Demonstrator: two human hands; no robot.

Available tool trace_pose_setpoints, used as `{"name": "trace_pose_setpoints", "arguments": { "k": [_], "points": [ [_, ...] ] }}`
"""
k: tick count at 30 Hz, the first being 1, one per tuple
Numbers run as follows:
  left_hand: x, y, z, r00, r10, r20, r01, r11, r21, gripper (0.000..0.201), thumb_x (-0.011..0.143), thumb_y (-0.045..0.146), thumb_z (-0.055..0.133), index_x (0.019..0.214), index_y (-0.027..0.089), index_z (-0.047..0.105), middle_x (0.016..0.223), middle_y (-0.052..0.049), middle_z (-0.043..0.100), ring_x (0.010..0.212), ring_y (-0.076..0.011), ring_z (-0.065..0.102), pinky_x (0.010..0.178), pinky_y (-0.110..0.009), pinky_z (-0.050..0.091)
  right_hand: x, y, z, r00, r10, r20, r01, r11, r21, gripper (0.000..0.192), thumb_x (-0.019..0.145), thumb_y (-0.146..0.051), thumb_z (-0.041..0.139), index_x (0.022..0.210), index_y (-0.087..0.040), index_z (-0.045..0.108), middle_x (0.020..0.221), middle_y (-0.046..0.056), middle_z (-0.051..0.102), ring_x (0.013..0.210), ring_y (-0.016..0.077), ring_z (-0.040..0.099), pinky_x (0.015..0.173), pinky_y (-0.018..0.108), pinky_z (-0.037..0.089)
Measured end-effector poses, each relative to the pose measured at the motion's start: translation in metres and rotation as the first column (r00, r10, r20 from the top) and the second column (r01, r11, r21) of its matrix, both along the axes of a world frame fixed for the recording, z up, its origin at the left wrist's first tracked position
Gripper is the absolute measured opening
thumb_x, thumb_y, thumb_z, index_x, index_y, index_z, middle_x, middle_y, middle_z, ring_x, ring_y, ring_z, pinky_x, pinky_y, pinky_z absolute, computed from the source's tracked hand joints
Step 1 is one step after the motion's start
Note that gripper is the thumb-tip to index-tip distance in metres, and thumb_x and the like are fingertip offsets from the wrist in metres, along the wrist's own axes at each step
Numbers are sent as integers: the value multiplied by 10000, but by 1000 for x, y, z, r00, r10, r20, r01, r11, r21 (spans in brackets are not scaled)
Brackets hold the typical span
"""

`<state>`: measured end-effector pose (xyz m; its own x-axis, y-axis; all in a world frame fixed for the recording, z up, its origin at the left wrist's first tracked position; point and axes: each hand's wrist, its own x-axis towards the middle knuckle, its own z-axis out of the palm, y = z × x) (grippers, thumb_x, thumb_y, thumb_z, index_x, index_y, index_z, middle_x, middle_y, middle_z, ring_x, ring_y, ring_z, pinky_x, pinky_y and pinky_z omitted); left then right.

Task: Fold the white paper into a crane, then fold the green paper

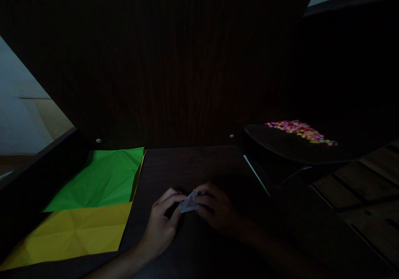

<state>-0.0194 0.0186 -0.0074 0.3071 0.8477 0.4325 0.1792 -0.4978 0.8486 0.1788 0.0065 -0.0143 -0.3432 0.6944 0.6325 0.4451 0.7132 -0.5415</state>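
In a dim scene, my left hand [162, 223] and my right hand [216, 206] meet over a dark table [193, 166]. Between their fingertips they pinch a small folded piece of pale grey paper [188, 203], just above the tabletop. To the left lie a creased green sheet [102, 177] and a creased yellow sheet [75, 231], the green one overlapping the yellow one's far part.
A dark tray or lid [289, 146] at the right carries a heap of small multicoloured pieces [299, 130]. A thin green-white edge [256, 174] runs beside it. A dark wooden panel [174, 62] rises behind the table. Wooden slats [364, 183] show at the far right.
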Motion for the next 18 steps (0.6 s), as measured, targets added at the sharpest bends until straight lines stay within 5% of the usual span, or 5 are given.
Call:
{"name": "trace_pose_setpoints", "arguments": {
  "k": [6,14,18],
  "points": [
    [-1,-2,0,998,-12,-61,10,999,-37,124,882,219,620,963,225,715,827,-26,645,777,-179,615,704,-267,504,-3,-2,0,999,-42,10,42,999,-11,169,925,-221,574,1042,-270,686,902,51,665,786,172,643,699,308,536],
    [2,-2,-2,997,-66,-40,58,983,-174,190,928,323,574,843,194,684,826,-27,660,800,-180,636,731,-266,513,-9,-9,-13,978,-140,-153,101,966,-236,366,862,-274,667,1218,-282,581,820,7,655,664,147,605,651,285,523],
    [5,-4,-10,993,-27,115,57,961,-269,311,896,317,626,1191,219,622,1020,-34,724,930,-198,687,800,-275,557,-12,-11,-11,958,-135,-251,39,936,-351,397,848,-274,664,1231,-265,557,787,-12,609,645,129,569,613,254,499]
  ]
}}
